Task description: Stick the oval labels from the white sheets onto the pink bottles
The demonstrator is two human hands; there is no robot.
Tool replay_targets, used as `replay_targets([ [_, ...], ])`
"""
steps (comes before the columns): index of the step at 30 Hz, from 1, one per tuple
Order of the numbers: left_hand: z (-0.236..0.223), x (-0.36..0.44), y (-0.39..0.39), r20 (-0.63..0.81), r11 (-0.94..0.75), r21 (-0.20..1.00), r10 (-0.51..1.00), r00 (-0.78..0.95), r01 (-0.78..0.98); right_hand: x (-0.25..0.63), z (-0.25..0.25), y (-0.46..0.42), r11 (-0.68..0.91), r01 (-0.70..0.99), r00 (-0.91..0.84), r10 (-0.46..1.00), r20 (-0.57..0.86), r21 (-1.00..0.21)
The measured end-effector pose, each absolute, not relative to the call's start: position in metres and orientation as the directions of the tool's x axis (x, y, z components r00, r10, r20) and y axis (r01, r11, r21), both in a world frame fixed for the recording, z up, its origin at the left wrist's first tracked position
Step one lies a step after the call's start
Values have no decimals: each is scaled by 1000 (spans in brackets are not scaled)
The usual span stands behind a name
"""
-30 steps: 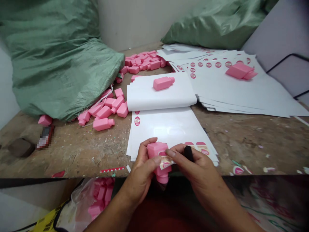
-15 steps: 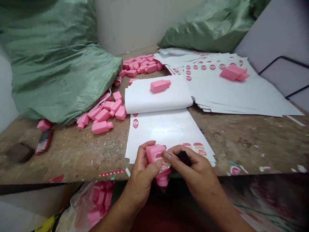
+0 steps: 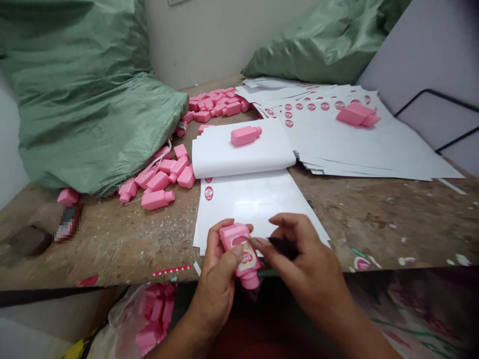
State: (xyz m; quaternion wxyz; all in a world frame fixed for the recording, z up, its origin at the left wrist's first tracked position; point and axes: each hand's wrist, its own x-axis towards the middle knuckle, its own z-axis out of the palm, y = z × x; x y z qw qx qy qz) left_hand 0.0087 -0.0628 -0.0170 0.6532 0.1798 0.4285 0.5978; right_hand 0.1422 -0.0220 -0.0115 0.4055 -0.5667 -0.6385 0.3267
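A small pink plastic bottle (image 3: 232, 234) lies in my left hand (image 3: 220, 271), its neck pointing toward me. My left thumb presses on the oval label (image 3: 247, 257) on the bottle's front. My right hand (image 3: 301, 254) is curled around a small dark object (image 3: 283, 247) whose kind I cannot make out. The right thumb tip is close to the label's edge. Beneath both hands lies a stack of white label sheets (image 3: 258, 204), folded back at the top, with a few printed oval labels at its left edge. Another pink bottle (image 3: 245, 136) rests on the folded part.
Loose pink bottles (image 3: 159, 179) lie left beside a green sack (image 3: 101, 129), with a heap of them behind. More label sheets (image 3: 359, 154) spread to the right, bearing a flattened pink bottle (image 3: 358, 115). A dark block (image 3: 30, 240) sits at left. A bag of bottles (image 3: 155, 314) hangs below the table edge.
The right hand's fingers have lifted and spread a little away from the bottle. More of the label now shows, lying on the bottle's front. The view has shifted slightly.
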Motion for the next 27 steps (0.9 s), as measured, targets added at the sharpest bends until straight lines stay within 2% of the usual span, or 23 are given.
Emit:
replay_targets([
  [3, -14, 5, -63, -362, 254, 740, 931, -50, -623, 145, -5, -17, 14, 263, -83, 997, -9, -965],
  [6, -11, 3, -62, -369, 282, 737, 929, -15, -614, 142, 0, -15, -53, 117, -198, 977, -75, -992],
  [13, -12, 4, -58, -341, 248, 779, 939, -56, -576, 131, -6, -15, -106, 43, -310, 944, -114, -993],
  [18, -10, -1, -56, -399, 313, 768, 916, -34, -559, 139, -12, -14, -214, -44, -377, 908, -182, -976],
  [23, -7, -7, -60, -415, 360, 756, 910, 25, -547, 141, -14, -14, -235, -49, -380, 903, -200, -971],
  [27, -8, -9, -63, -429, 404, 793, 902, 54, -457, 139, -17, -14, -236, -27, -367, 906, -210, -971],
])
